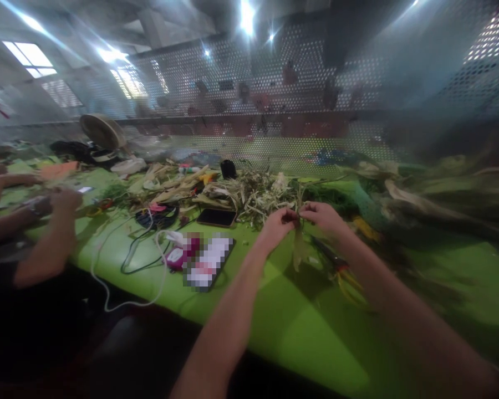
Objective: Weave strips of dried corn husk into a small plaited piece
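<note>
Your left hand (279, 223) and right hand (323, 216): fingertips pinched together | husk strip (298, 252): between them, long axis near upright, tail hanging, neither hand clearly nearer | yellow-handled tool (340, 265): on your right-hand side of it

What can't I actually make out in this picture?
All in the head view:
The exact hold of the left hand and right hand on the dried strip: small and blurred.
The near phone's screen: hidden by pixel blocks.
Shapes behind the perforated panel: blurred, partly blocked by it.
What the co-worker's hand holds: blurred.
The co-worker's body: cut off by the left edge.
</note>
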